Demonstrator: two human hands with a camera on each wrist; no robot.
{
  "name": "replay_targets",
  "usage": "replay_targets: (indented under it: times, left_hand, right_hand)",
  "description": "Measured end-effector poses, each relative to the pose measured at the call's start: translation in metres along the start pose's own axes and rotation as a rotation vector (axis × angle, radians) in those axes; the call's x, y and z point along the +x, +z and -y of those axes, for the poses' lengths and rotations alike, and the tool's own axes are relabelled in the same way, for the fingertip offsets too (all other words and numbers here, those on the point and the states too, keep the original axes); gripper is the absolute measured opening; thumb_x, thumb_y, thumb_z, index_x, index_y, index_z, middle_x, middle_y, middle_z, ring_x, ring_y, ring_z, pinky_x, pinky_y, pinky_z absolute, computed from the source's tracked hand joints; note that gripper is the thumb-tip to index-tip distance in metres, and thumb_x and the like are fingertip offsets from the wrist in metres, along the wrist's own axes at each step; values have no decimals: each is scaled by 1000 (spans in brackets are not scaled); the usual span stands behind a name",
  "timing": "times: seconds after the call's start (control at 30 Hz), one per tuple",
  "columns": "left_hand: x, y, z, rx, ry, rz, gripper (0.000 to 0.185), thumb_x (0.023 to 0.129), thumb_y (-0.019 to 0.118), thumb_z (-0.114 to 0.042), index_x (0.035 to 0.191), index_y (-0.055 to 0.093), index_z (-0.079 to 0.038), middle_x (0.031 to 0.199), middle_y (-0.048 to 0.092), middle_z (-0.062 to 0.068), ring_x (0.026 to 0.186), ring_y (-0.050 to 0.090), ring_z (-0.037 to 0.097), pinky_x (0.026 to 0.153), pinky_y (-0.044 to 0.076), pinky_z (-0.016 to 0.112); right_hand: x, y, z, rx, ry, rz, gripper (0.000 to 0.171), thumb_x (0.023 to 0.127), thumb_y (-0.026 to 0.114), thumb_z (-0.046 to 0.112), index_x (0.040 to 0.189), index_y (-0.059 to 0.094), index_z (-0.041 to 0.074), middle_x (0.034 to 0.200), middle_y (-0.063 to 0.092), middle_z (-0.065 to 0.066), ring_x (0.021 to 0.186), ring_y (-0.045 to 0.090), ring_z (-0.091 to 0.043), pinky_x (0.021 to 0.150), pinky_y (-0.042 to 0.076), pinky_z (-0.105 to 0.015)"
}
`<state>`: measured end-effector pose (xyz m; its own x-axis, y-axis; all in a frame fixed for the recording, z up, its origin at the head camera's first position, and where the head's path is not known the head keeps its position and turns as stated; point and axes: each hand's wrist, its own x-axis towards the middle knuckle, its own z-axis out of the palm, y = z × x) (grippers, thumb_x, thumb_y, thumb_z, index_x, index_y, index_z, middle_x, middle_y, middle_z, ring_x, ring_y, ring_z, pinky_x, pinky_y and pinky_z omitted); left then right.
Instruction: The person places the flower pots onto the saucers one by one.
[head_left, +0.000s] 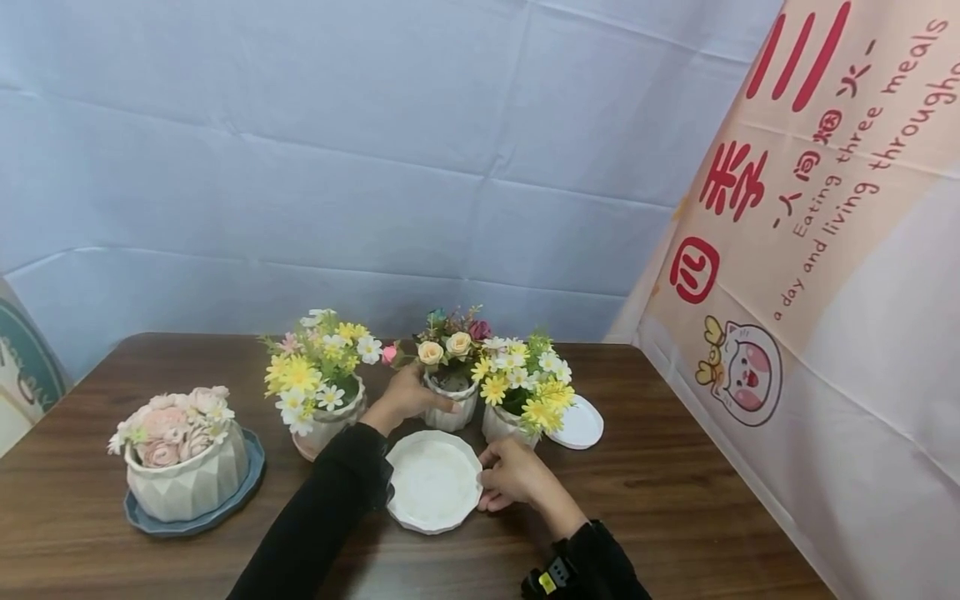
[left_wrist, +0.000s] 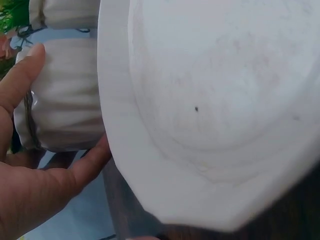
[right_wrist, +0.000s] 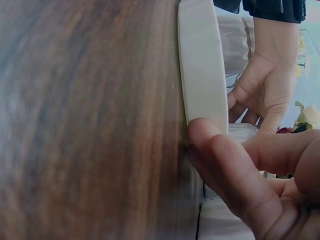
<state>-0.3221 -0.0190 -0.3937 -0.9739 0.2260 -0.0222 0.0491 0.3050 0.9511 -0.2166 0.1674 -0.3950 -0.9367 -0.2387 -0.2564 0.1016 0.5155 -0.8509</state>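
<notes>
A white ribbed ceramic pot of peach roses (head_left: 450, 400) stands mid-table in the grip of the left hand (head_left: 408, 396); the right hand (head_left: 510, 479) pinches the white faceted saucer (head_left: 433, 482) just before it. A careless lift could topple neighbouring daisy pots (head_left: 517, 412). Dark wooden table (head_left: 675, 517), blue cloth backdrop (head_left: 375, 167).

Left grip (head_left: 408, 393) curled and reaching forward, right grip (head_left: 510, 477) low with fingertips pinching.
</notes>
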Motion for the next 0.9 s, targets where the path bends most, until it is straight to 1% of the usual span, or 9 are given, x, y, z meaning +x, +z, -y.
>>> replay_targets:
  times: [0.13, 0.2, 0.27, 0.37, 0.47, 0.6, 0.67, 0.73, 0.9]
  left_hand:
    - [1, -1, 3, 22, 18, -21, 85, 59, 89, -17, 132, 48, -5, 126, 52, 15, 117, 46, 36, 89, 44, 47]
    - [2, -2, 5, 32, 28, -24, 87, 58, 90, -20, 132, 47, -4, 127, 51, 15, 118, 45, 36, 89, 44, 47]
    - [2, -3, 7, 41, 33, -25, 93, 59, 90, -23, 136, 43, -2, 131, 47, 17, 121, 42, 37, 90, 43, 47]
    - [0, -7, 9, 33, 33, -34, 104, 60, 89, -27, 141, 31, 2, 139, 38, 22, 125, 36, 39, 92, 41, 49]
    - [-3, -12, 8, -11, 21, -57, 108, 62, 87, -27, 144, 22, 3, 142, 30, 25, 127, 33, 41, 93, 40, 50]
    - [-7, -14, 5, -87, 28, -87, 111, 62, 87, -24, 145, 17, 2, 143, 26, 26, 127, 32, 40, 97, 36, 49]
    - [-8, -15, 3, -107, 24, -96, 114, 62, 87, -23, 146, 14, 1, 145, 23, 25, 128, 31, 40, 98, 35, 49]
    - [-10, -15, 2, -108, 8, -98, 117, 62, 87, -24, 147, 10, 0, 147, 19, 25, 129, 29, 40, 98, 34, 50]
    - [-12, -15, 3, -99, -48, -96, 120, 63, 86, -26, 147, 5, -1, 149, 13, 24, 132, 23, 40, 99, 33, 52]
  right_hand:
    - [0, 0, 0, 2, 1, 1, 13, 86, 55, -8, 98, 55, -10, 62, 61, -16, 55, 64, -24, 50, 54, -33]
    - [0, 0, 0, 0, 3, 2, 13, 86, 55, -8, 99, 55, -10, 62, 61, -16, 55, 64, -24, 50, 54, -33]
    - [-1, 0, 0, -3, 5, 0, 14, 86, 55, -8, 99, 55, -11, 61, 61, -16, 55, 64, -24, 50, 54, -33]
    - [-1, 0, 1, -5, 4, 1, 15, 86, 55, -8, 100, 55, -11, 62, 61, -16, 56, 64, -24, 50, 54, -33]
    - [-1, 0, 2, -5, 4, 3, 15, 86, 55, -8, 100, 55, -10, 63, 60, -16, 56, 64, -24, 51, 54, -33]
    - [-1, -1, 3, -11, 8, 1, 14, 86, 55, -8, 99, 55, -10, 63, 60, -16, 56, 64, -24, 51, 54, -32]
    - [-1, -1, 3, -11, 7, 2, 14, 86, 55, -8, 100, 55, -10, 63, 60, -16, 56, 64, -24, 51, 54, -33]
    - [-1, -1, 2, -9, 5, 3, 14, 86, 55, -8, 100, 55, -10, 62, 60, -16, 55, 64, -24, 51, 54, -33]
    - [0, 0, 1, -2, 0, 12, 14, 86, 55, -8, 99, 55, -10, 62, 60, -16, 56, 64, -24, 51, 54, -33]
